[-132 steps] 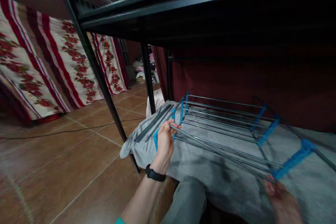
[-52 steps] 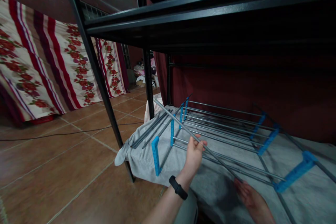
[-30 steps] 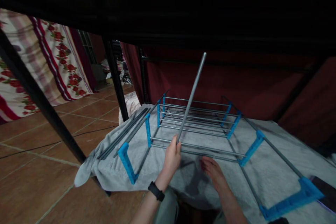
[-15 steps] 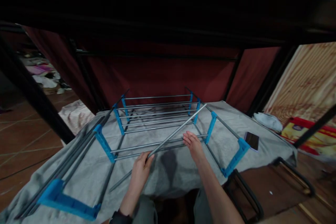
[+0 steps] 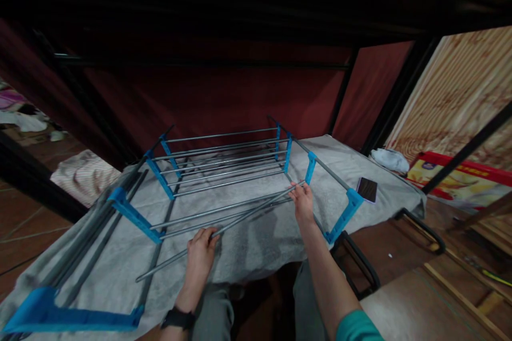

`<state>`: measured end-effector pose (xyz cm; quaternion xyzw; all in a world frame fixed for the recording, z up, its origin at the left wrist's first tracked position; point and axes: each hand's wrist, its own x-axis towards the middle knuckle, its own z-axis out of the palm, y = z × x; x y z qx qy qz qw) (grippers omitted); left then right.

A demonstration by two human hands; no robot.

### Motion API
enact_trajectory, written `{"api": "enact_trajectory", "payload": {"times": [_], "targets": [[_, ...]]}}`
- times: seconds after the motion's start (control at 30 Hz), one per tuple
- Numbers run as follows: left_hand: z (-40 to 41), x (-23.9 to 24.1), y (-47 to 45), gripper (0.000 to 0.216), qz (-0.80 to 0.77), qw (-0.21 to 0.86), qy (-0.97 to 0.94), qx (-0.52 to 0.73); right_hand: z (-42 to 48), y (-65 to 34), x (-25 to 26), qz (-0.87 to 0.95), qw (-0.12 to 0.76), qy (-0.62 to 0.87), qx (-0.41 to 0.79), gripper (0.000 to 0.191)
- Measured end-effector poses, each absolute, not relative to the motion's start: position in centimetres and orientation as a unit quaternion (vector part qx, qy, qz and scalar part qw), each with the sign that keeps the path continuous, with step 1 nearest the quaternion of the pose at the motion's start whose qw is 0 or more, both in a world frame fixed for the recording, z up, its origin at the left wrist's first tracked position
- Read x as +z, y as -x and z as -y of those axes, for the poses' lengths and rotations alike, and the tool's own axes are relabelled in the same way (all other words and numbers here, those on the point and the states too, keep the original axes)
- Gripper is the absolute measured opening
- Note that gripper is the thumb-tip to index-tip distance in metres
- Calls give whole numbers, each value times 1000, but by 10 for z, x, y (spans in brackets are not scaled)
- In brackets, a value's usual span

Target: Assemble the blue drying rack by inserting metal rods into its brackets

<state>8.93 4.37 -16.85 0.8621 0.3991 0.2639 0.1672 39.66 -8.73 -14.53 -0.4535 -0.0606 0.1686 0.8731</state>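
A loose grey metal rod (image 5: 166, 263) slants over the near side of a rack frame, its left end free. My left hand (image 5: 201, 251) is closed round the rod near its middle. My right hand (image 5: 303, 202) has its fingers on the rod's right end, close beside a blue plastic bracket (image 5: 310, 167). Several grey crossbars (image 5: 228, 185) span the frame between blue brackets, among them another blue bracket (image 5: 134, 217) on the left side. The front right bracket (image 5: 344, 216) and front left bracket (image 5: 76, 315) have no crossbar between them.
The frame lies on a grey cloth (image 5: 256, 253). More rods (image 5: 86, 242) lie along its left side. A phone (image 5: 367, 189) rests right of the frame. A red and yellow box (image 5: 452, 176) and a black-framed chair (image 5: 360, 264) are at the right. Dark posts and beams surround the space.
The rod's right end has come down from above the frame to the right-side bracket. My right hand has closed on that end. The view has shifted to the right.
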Motion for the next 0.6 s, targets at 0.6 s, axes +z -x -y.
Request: {"api": "enact_trajectory", "payload": {"times": [0.6], "targets": [[-19, -133, -35, 27, -510, -17, -827, 236, 118, -413, -176, -63, 851, 490, 177, 52]]}}
